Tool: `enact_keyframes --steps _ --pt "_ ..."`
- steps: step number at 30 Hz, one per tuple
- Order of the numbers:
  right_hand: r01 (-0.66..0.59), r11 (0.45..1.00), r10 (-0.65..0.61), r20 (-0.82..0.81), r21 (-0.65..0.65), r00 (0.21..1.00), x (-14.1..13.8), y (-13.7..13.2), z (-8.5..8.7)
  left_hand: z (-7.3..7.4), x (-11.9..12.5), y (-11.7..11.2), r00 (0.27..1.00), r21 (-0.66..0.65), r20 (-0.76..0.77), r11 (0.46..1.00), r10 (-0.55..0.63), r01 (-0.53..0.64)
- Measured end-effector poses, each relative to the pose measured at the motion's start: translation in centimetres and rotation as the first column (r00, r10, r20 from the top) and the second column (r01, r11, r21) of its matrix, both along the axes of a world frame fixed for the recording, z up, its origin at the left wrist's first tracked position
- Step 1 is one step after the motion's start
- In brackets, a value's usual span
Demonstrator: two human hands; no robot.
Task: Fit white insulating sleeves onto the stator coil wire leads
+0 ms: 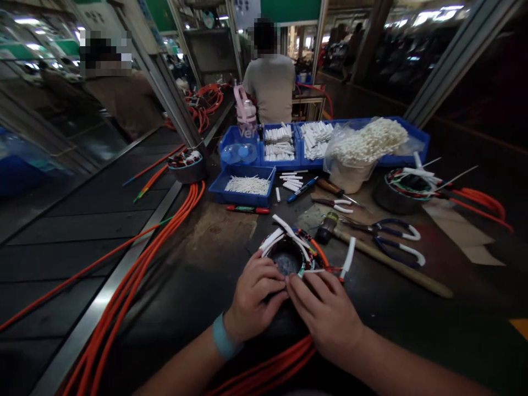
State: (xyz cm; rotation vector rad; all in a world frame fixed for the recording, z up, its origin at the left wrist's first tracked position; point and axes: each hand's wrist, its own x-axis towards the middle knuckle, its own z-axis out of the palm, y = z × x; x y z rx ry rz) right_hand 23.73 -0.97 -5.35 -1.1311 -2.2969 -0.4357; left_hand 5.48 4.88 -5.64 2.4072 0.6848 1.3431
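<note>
A round motor stator with white sleeves and coloured wires sticking out of its winding lies on the dark workbench in front of me. My left hand grips its near left rim, fingers curled onto the winding. My right hand presses on the near right rim, fingertips pinching at the wires beside the left fingers. Orange cables run out from under my wrists.
A wooden-handled hammer, blue-handled scissors, pliers and pens lie behind the stator. Blue bins hold white sleeves. Other stators sit right and left. A conveyor runs along the left. A person stands behind.
</note>
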Motion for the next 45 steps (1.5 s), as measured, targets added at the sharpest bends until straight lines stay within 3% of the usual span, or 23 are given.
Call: enact_keyframes --steps 4,9,13,14,15,16,17,18,19,20,24,31,35,40,42,45 --pt "-0.129 0.991 0.126 -0.094 -0.024 0.988 0.9 1.0 0.2 -0.1 -0.3 0.0 0.999 -0.023 -0.048 0.999 -0.024 0.023" --pt "-0.183 0.981 0.175 -0.121 -0.061 0.977 0.9 1.1 1.0 -0.2 -0.5 0.1 0.995 -0.042 -0.094 0.999 -0.036 0.032" --pt "-0.383 0.880 0.302 -0.292 -0.280 0.908 3.7 3.0 3.9 0.2 -0.5 0.5 0.982 -0.006 -0.171 0.997 -0.074 0.074" --pt "-0.361 0.892 0.252 -0.361 -0.273 0.898 5.3 4.3 4.8 0.2 -0.5 0.5 0.980 0.007 -0.184 0.996 -0.081 0.084" --pt "-0.237 0.946 0.120 -0.440 -0.222 0.890 7.3 6.0 5.7 0.3 -0.5 0.6 0.979 0.016 -0.189 0.996 -0.082 0.087" --pt "-0.023 0.988 -0.062 -0.523 -0.155 0.850 9.6 8.0 6.5 0.4 -0.4 0.7 0.979 0.021 -0.188 0.996 -0.080 0.086" --pt "0.200 0.970 -0.243 -0.599 -0.139 0.763 12.0 10.2 7.2 0.4 -0.4 0.7 0.979 0.020 -0.188 0.997 -0.076 0.081" --pt "0.402 0.907 -0.379 -0.663 -0.126 0.646 14.3 12.5 7.8 0.4 -0.4 0.7 0.979 0.016 -0.189 0.997 -0.070 0.075" --pt "0.547 0.825 -0.484 -0.675 -0.139 0.558 16.5 14.7 8.3 0.4 -0.4 0.6 0.979 0.009 -0.191 0.998 -0.066 0.069" --pt "0.625 0.765 -0.565 -0.631 -0.158 0.532 18.4 16.8 8.6 0.4 -0.4 0.6 0.979 0.003 -0.192 0.998 -0.064 0.066" --pt "0.675 0.717 -0.645 -0.530 -0.171 0.551 22.4 21.5 9.1 0.2 -0.9 0.6 0.968 -0.046 -0.228 0.995 -0.102 0.094" --pt "0.708 0.676 -0.689 -0.516 -0.202 0.510 23.4 21.9 9.5 0.2 -0.7 0.3 0.967 -0.141 -0.253 0.990 -0.034 -0.002" --pt "0.732 0.663 -0.703 -0.465 -0.156 0.538 22.4 21.6 10.8 0.2 -0.6 0.3 0.964 -0.142 -0.262 0.990 -0.035 -0.003" --pt "0.697 0.706 -0.700 -0.269 -0.121 0.662 19.3 23.9 13.6 -0.3 -1.0 0.7 0.968 -0.044 -0.245 0.998 -0.053 0.044" --pt "0.712 0.686 -0.727 -0.185 -0.151 0.661 18.7 26.0 14.4 -0.4 -0.9 0.8 0.978 0.008 -0.206 0.999 -0.047 0.050" --pt "0.759 0.611 -0.789 -0.095 -0.224 0.607 18.5 29.7 15.0 -0.7 -0.6 0.9 0.992 0.050 -0.127 0.998 -0.028 0.035"
